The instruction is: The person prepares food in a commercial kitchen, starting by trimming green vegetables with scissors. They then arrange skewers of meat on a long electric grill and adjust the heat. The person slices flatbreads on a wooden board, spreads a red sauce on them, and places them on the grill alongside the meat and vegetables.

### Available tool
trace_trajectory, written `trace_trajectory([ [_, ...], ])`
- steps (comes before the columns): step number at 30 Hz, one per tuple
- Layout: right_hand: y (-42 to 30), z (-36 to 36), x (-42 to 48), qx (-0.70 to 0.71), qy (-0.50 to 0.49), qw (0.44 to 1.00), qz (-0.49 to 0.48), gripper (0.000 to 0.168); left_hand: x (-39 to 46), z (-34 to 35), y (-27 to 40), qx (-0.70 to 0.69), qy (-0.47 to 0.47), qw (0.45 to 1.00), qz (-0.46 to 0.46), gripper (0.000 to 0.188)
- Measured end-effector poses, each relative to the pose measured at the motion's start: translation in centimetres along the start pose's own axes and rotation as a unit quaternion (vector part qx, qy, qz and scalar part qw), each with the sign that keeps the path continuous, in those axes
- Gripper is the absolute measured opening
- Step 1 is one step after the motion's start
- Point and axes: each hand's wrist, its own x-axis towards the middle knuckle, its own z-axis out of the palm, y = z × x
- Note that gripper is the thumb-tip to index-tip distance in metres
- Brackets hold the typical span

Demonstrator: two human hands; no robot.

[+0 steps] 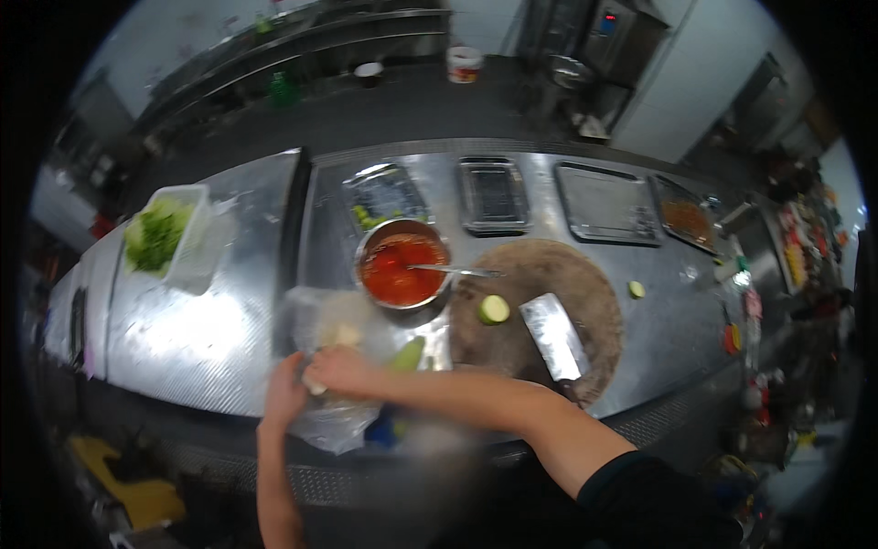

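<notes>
Both hands are at a clear plastic bag (pixel 336 429) near the counter's front edge, with pale pieces of food (pixel 341 334) in or on it. My right hand (pixel 343 371) reaches across from the right and appears to grip something pale, though blur hides what exactly. My left hand (pixel 287 386) is at the bag's left side, its fingers partly hidden. Just beyond stands a steel pot (pixel 358 271) of red liquid, a metal spoon (pixel 456 270) resting in it. A green vegetable (pixel 409 355) lies right of the bag, partly behind my right forearm.
On the round chopping block (pixel 494 346) lie a cleaver (pixel 554 335) and a cut green vegetable piece (pixel 493 309). Another piece (pixel 636 289) sits to the right. Metal trays (pixel 607 204) line the counter's far side. A white plastic basket (pixel 188 240) of leafy greens (pixel 156 233) is at left.
</notes>
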Motion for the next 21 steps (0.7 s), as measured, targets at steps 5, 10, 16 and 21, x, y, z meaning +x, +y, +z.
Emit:
trace_trajectory([
  [5, 3.4, 0.2, -0.5, 0.095, -0.083, 0.991, 0.038, 0.037, -0.2, 2.2, 5.6, 0.055, 0.037, 0.997, -0.028, 0.053],
  [10, 4.4, -0.4, -2.3, 0.124, -0.031, 0.987, 0.096, 0.039, -3.0, 5.0, 6.9, 0.021, 0.177, 0.975, -0.136, 0.052],
  [16, 4.9, -4.1, -3.6, 0.149, 0.119, 0.967, 0.171, 0.045, -0.2, 9.2, 2.3, 0.084, 0.003, 0.994, -0.063, 0.040],
  [21, -1.0, -16.9, -9.6, 0.205, 0.176, 0.962, 0.044, 0.052, 0.3, 10.2, -2.3, -0.139, -0.080, 0.987, -0.025, 0.043],
])
